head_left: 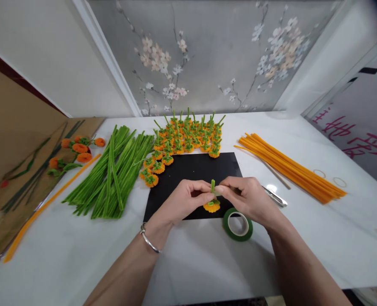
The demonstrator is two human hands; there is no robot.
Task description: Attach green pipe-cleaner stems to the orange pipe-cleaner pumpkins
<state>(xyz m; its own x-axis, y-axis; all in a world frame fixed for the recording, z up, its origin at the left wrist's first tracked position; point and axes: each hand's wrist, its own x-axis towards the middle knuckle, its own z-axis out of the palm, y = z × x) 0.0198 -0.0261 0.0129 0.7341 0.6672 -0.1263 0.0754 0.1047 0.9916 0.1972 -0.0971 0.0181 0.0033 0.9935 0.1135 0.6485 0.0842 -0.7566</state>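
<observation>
Between my two hands an orange pipe-cleaner flower (212,207) hangs head down over the black mat (198,170), its green stem pointing up. My left hand (191,197) pinches the stem from the left with thumb and forefinger. From the right, my right hand (246,195) has its thumb and fingers closed at the same stem; its fingertips partly hide what they grip. A roll of green floral tape (246,231) lies just below my right hand, over the mat's lower right corner. Silver scissors or tweezers (274,196) show partly behind the right hand.
Several finished orange flowers (188,136) stand stem-up behind the mat. Green pipe cleaners (112,174) lie in a pile at left, orange pipe cleaners (290,168) at right beside a thin stick (278,175). Darker orange flowers (80,148) rest on brown paper (25,187) far left.
</observation>
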